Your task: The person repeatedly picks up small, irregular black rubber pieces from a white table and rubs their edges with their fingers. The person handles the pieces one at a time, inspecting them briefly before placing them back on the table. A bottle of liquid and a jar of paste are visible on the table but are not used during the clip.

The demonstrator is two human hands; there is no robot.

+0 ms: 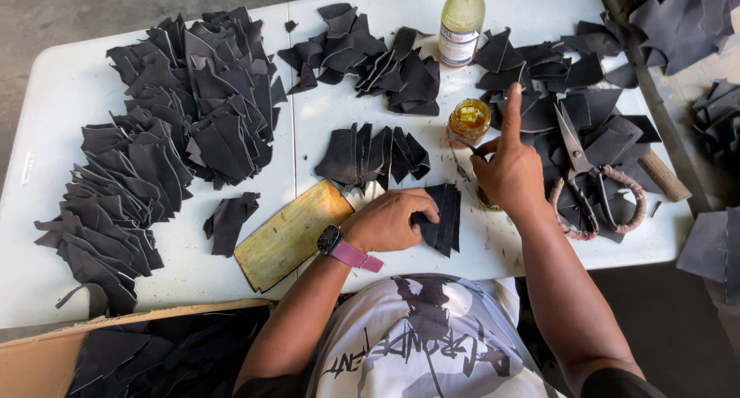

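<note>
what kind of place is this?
Probably a small leather-goods or shoe-part workshop. A white folding table holds heaps of dark cut pieces, big scissors and an open glue jar. The left hand presses a small stack; the right hand is beside the jar.

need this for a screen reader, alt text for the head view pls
A person's left hand presses a small stack of dark cut pieces on a white table, while the right hand, index finger raised, is near a small jar of yellow glue. Piles of dark pieces, scissors, a bottle and a wooden board lie around.
</note>
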